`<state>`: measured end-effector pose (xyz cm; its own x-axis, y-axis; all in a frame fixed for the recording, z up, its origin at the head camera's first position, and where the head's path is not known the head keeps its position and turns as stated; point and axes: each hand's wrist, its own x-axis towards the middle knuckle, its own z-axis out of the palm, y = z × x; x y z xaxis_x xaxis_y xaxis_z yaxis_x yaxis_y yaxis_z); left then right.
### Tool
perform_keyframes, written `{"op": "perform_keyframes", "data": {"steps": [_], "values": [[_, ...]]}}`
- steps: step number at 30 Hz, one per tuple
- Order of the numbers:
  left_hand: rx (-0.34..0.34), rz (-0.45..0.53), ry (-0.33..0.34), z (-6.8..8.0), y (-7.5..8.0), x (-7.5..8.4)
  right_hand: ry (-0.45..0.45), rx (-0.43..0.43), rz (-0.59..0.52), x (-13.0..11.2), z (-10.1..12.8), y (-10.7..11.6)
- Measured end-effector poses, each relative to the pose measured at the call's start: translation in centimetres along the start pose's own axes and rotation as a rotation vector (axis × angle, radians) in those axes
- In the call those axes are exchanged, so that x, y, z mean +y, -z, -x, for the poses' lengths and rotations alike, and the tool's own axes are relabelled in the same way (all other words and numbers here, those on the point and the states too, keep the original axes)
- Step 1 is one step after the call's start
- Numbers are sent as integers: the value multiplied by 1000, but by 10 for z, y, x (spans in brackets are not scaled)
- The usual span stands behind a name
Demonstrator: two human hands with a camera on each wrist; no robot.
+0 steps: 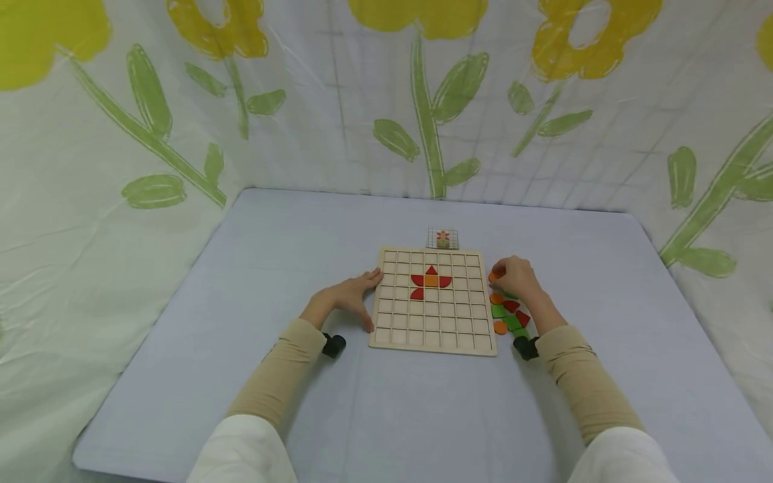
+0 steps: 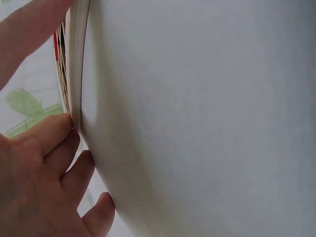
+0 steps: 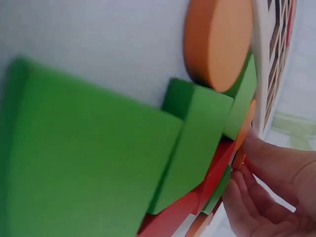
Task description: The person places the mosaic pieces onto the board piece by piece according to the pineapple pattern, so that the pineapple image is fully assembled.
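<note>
A wooden grid board [image 1: 395, 325] lies on the table. On it a red triangle [image 1: 431, 270] tops an orange square [image 1: 431, 281], with red rounded pieces [image 1: 445, 281] on either side and another at lower left. My left hand [image 1: 350, 295] rests along the board's left edge, thumb and fingers spread, fingertips touching the rim in the left wrist view. Just right of the board, my right hand [image 1: 518, 276] pinches an orange disc [image 3: 239, 159] between thumb and fingers. Near it lie a green square [image 3: 94, 153], orange discs [image 1: 496, 298] and red pieces [image 1: 523, 318].
Behind the board lies a small gridded pattern card [image 1: 443, 239] with a red and orange figure. Several loose pieces crowd the board's right edge. A white cloth with painted flowers [image 1: 429, 121] hangs behind the pale table [image 1: 272, 241].
</note>
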<state>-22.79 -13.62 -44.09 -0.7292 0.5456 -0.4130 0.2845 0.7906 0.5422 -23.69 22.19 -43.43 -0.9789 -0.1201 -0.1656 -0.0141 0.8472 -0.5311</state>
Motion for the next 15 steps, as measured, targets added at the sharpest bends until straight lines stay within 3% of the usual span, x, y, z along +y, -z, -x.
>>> {"op": "perform_keyframes", "data": {"steps": [6, 15], "values": [[4, 1, 2, 1, -1, 1, -8, 18, 5, 0, 2, -2], [11, -3, -4, 2, -1, 1, 16, 137, -11, -3, 5, -6]]}}
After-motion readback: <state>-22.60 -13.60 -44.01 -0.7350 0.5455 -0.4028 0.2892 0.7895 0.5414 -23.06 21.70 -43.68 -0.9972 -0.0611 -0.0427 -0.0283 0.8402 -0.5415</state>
